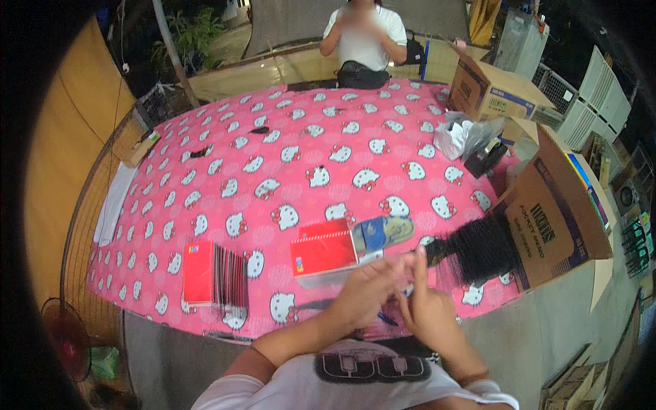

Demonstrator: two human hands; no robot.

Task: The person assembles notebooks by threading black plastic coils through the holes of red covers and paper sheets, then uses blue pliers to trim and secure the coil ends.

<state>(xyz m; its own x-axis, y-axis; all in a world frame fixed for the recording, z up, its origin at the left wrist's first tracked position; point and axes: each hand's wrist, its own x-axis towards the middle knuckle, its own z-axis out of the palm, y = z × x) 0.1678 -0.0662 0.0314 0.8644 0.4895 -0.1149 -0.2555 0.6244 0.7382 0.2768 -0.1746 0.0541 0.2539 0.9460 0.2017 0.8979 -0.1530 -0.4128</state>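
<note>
My left hand (372, 287) and my right hand (430, 311) meet above the table's near edge, to the right of the middle. The left fingers are bent together in a pinch. My right index finger points up while its thumb reaches toward the left hand. Something small and pale may be between them, too blurred to name. Just beyond lie red notebooks (321, 254) in a stack, beside a blue-and-tan item (384, 234) with a rounded end. Farther left stands a row of red notebooks (199, 273). A heap of black wire-like mesh (484, 251) lies right of my hands.
The table has a pink cat-print cover (294, 181). At the right are an open cardboard box (547, 212), another box (495, 89), a plastic bag (458, 137) and a black tape dispenser (485, 158). A person (362, 41) is at the far edge.
</note>
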